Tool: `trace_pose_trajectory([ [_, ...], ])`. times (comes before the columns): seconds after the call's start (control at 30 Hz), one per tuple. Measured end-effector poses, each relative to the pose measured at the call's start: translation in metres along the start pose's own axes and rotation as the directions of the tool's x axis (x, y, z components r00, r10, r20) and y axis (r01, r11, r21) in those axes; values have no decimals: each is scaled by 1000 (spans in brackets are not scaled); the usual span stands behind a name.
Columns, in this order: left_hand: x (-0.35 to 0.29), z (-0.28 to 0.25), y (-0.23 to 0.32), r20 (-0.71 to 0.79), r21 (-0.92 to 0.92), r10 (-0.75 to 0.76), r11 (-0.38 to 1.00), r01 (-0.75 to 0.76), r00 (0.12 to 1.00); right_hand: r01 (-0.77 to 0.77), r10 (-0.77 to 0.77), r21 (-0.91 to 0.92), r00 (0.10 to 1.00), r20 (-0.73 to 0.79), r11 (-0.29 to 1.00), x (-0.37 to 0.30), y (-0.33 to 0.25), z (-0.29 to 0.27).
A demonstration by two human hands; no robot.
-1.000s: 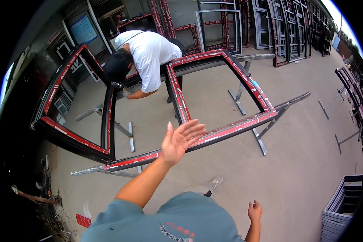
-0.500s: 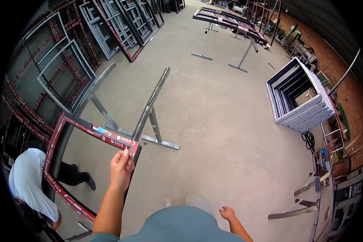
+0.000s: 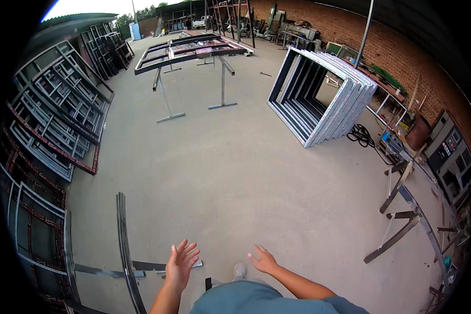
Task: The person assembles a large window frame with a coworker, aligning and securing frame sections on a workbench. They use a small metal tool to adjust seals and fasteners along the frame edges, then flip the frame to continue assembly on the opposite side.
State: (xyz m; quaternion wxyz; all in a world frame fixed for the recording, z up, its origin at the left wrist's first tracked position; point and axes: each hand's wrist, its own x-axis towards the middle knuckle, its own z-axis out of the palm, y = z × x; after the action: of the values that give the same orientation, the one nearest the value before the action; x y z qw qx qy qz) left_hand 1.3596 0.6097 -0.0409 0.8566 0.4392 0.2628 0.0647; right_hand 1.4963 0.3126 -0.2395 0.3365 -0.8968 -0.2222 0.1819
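My left hand (image 3: pixel 181 264) is raised at the lower middle with its fingers spread and nothing in it. To its right, my right hand (image 3: pixel 262 259) reaches in from the lower right, fingers apart, also holding nothing. Both hang over the concrete floor (image 3: pixel 193 172) and touch no object. Nearest to the left hand is a metal trestle stand (image 3: pixel 124 246), whose long dark top rail runs up on its left. The red-taped frame seen earlier cannot be made out near my hands.
Window frames (image 3: pixel 63 110) lean in rows along the left. A trestle table with dark frames (image 3: pixel 186 52) stands far ahead. Several white-wrapped frames (image 3: pixel 329 99) stand stacked at right, beside a black cable coil (image 3: pixel 361 135). Steel stands (image 3: pixel 397 230) and a control cabinet (image 3: pixel 451 152) line the right edge.
My left hand has let go of the red-taped frame and opened. My right hand has come up and spread its fingers. The view has turned right and up; the co-worker is out of sight.
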Motion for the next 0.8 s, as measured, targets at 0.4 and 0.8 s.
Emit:
trace_pose_trajectory([
  [0.4, 298, 133, 63, 337, -245, -278, 897, 369, 899, 684, -690, -101, 702, -175, 722, 312, -102, -108],
  [0.8, 630, 231, 153, 426, 475, -280, 879, 51, 860, -951, 955, 87, 294, -42, 296, 198, 217, -128],
])
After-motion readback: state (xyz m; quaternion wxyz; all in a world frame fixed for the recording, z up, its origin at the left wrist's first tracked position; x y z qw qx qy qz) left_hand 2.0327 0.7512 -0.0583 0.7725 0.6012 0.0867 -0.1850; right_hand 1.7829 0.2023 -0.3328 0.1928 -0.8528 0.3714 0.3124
